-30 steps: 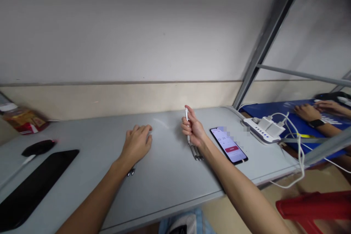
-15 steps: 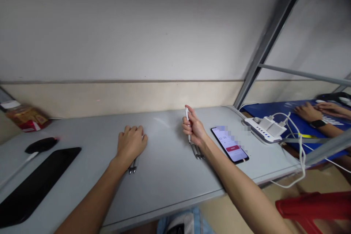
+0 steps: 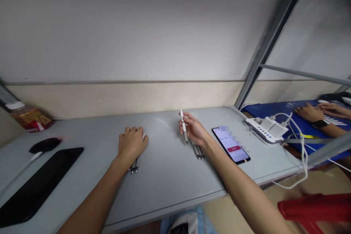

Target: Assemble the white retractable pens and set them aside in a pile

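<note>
— White pen (image 3: pixel 183 126) in our right hand (image 3: pixel 195 131): fingers pinch its middle, tip down, above the tabletop (image 3: pixel 164 175), likely for control.
— And our left hand (image 3: pixel 131 145)?
— Curled over two pens (image 3: pixel 135 165) lying flat, touching them, perhaps steadying them. More pens (image 3: pixel 198 151) lie beside the phone (image 3: pixel 231 144).

A long grey desk (image 3: pixel 170 175) runs along the wall. At its left end lie a black mouse pad (image 3: pixel 35 181), a black mouse (image 3: pixel 45 144) just behind it, and a red and yellow packet (image 3: pixel 30 120) by the wall. Near the middle, two grey pens (image 3: pixel 135 166) lie under the left hand (image 3: pixel 132 145), which rests flat on the desk. Further right lies a small bunch of pens (image 3: pixel 197 151), then a smartphone (image 3: pixel 231 145) with a lit screen. A white power strip (image 3: pixel 264 131) with plugged chargers sits at the right end.
</note>
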